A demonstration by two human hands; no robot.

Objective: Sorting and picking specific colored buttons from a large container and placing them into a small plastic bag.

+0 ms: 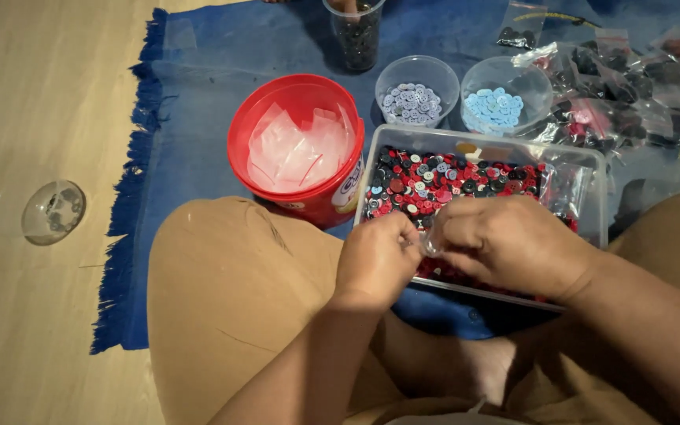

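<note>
Blue rug (198, 157): left hand (375, 260), right hand (509, 240) meet over button tray (592, 197), grips pinching small clear bag (428, 245).

2 hands over the blue rug (198, 149): left hand (377, 260), right hand (505, 244). 1 red bucket (297, 149), 1 clear rectangular tub (482, 142) of mixed buttons, 2 small round cups (417, 93) w/ pale buttons, 1 tall dark cup (356, 31) at far edge, 1 glass lid (53, 211) off the rug. Bagged buttons (615, 102) at far right corner: too many to count.
</note>
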